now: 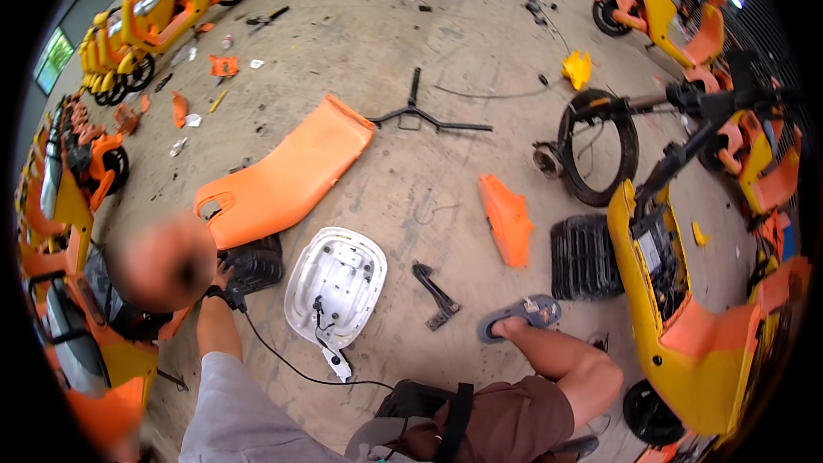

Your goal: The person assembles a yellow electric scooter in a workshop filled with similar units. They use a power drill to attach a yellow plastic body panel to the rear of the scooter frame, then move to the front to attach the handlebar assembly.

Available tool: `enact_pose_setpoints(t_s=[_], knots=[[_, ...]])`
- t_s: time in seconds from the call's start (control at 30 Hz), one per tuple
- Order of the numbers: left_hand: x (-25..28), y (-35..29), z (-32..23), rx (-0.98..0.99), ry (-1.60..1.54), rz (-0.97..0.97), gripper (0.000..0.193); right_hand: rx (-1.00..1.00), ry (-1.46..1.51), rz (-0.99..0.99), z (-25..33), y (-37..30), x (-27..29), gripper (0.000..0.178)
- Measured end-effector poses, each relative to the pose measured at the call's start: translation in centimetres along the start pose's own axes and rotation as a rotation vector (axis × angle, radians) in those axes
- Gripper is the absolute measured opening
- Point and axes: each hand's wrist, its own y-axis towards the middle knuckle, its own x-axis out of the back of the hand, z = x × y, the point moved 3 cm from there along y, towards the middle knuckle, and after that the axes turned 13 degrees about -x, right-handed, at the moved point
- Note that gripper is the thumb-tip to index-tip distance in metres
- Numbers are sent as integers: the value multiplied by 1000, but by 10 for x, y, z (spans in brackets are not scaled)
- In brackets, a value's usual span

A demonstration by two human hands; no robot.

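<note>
The left hand [224, 277] is just beside a black ribbed plastic part [262, 264], at eight o'clock in the view; whether its grip is clenched or released, I cannot tell.

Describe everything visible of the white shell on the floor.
The white shell is a shallow, rounded-corner, plastic-looking piece with a raised rim and dark fittings inside. It lies on the concrete floor, hollow side up, right of the person's left hand, which does not touch it. A short black wire lies on its lower part, and a narrow white piece juts past its near edge. Whether the black cable touches that piece is unclear.
</note>
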Motion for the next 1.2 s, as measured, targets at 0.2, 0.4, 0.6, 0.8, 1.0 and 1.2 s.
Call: enact_pose_setpoints(t_s=[0.2,0.4,0.6,0.8,1.0,1.2], knots=[[1,45,12,96,-61,118,55,-73,107,59,-30,0,-45,59],[54,71,-2,155,-303,-54,71,-83,163,79,-29,10,-56,61],[-16,26,-13,245,-741,-79,64,-174,302,134,-51,-7,-103,63],[16,79,40,334,-210,92,58,-133,334,2,-72,54,-163,57],[-72,-32,75,-212,416,620,7,-215,355,12,-71,18,-134,48],[-91,-149,99,-358,874,1116,24,-22,517,-74,-59,18,-138,42]])
